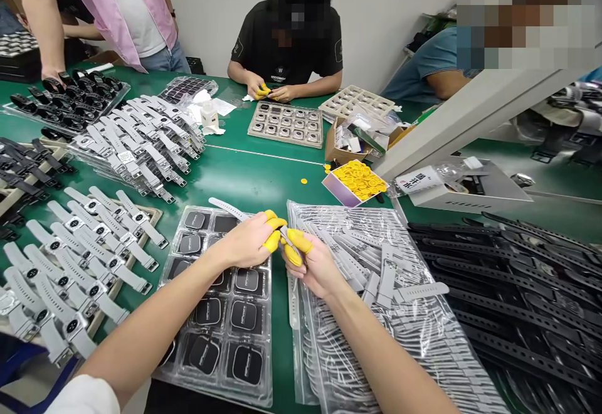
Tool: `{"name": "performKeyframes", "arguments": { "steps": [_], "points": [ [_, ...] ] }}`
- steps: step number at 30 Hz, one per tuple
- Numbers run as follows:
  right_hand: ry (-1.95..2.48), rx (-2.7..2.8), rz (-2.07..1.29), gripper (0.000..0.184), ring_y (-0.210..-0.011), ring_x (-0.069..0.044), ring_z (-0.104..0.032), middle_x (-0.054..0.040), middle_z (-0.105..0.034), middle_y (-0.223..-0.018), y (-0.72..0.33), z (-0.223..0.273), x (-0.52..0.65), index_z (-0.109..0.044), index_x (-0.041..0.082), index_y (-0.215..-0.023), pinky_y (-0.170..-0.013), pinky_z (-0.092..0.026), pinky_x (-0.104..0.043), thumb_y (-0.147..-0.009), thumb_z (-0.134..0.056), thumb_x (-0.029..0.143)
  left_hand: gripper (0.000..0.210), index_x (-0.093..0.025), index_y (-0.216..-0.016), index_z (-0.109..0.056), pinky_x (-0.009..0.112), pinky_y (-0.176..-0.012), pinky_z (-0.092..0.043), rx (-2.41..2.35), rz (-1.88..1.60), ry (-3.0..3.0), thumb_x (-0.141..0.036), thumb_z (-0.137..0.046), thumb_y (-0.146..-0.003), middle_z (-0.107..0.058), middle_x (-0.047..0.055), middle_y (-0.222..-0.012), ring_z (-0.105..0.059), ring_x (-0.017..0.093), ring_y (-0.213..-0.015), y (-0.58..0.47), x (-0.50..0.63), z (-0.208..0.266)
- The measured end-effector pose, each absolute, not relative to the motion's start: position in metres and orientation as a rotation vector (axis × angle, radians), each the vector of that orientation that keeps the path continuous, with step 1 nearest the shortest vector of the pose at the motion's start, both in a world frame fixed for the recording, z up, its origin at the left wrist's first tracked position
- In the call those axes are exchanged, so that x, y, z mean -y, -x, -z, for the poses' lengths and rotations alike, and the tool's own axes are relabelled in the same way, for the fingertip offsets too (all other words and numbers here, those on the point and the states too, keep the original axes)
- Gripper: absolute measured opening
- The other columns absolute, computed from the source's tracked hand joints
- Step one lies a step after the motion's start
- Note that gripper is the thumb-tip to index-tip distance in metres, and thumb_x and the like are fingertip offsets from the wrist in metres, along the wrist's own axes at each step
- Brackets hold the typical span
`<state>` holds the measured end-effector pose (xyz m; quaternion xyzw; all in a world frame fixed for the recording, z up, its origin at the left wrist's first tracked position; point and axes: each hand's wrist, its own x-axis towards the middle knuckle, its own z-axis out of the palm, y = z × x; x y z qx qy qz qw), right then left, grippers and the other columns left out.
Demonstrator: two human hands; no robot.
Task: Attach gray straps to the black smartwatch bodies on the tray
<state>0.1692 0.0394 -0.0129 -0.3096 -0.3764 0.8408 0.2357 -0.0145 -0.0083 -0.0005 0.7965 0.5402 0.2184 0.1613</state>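
Note:
My left hand [256, 238] and my right hand [310, 257] meet above the gap between a tray and a bag, with yellow covers on several fingertips. Both are closed, pinching a partly hidden watch. One grey strap end [226, 207] sticks out beyond my left hand. Between my right fingers a grey strap piece [285, 236] shows edge-on; how it joins the watch is hidden. Beneath my left arm lies a clear plastic tray [269, 339] of square black watch heads [247, 362]. Under my right forearm is a clear bag [423, 345] with loose grey straps [386, 273] on top.
Grey-strapped watches [75, 257] fill trays at left. Black straps [517, 313] are heaped at right. A box of yellow finger covers [360, 182], a cardboard box [338, 147] and a slanted grey post [451, 125] stand beyond. A co-worker [291, 50] sits opposite, behind a watch-head tray [285, 141].

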Motion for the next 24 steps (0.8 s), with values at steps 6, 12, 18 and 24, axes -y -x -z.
{"name": "performKeyframes", "arguments": {
  "steps": [6,12,18,24],
  "points": [
    [0.919,1.074,-2.270,0.047,-0.036,-0.004,-0.026,0.0070,-0.050,-0.048,-0.169,0.015,-0.038,-0.059,0.019,-0.075,-0.035,-0.026,-0.017,-0.076,-0.084,0.058,0.030,-0.015,-0.117,-0.063,0.042,-0.097,-0.054,-1.580,-0.518,-2.247,-0.018,-0.043,-0.095,-0.064,0.013,-0.111,-0.063,0.026,-0.104,0.011,0.009,-0.003],
    [0.938,1.132,-2.243,0.049,-0.037,-0.004,-0.029,0.0064,-0.052,-0.049,-0.168,0.014,-0.036,-0.058,0.020,-0.076,-0.036,-0.028,-0.017,-0.076,-0.084,0.061,0.032,-0.013,-0.122,-0.061,0.043,-0.100,-0.052,-1.486,-0.588,-2.128,-0.020,-0.039,-0.099,-0.066,0.015,-0.115,-0.063,0.027,-0.110,0.014,0.008,-0.002],
    [0.948,1.153,-2.111,0.047,-0.042,-0.009,-0.043,0.0028,-0.056,-0.056,-0.170,0.008,-0.035,-0.060,0.020,-0.077,-0.041,-0.038,-0.022,-0.079,-0.080,0.063,0.029,-0.018,-0.119,-0.061,0.035,-0.093,-0.054,-1.347,-1.104,-1.698,-0.036,-0.063,-0.096,-0.068,0.010,-0.115,-0.066,0.022,-0.104,0.012,0.004,0.012],
    [0.964,1.225,-2.368,0.048,-0.042,-0.005,-0.021,0.0072,-0.037,-0.053,-0.173,0.009,-0.032,-0.066,0.020,-0.080,-0.039,-0.024,-0.020,-0.083,-0.075,0.067,0.049,-0.018,-0.100,-0.057,0.029,-0.070,-0.057,-1.178,-1.586,-1.035,-0.061,-0.074,-0.084,-0.071,0.010,-0.106,-0.070,0.019,-0.084,0.013,-0.006,0.015]
  ]
}}
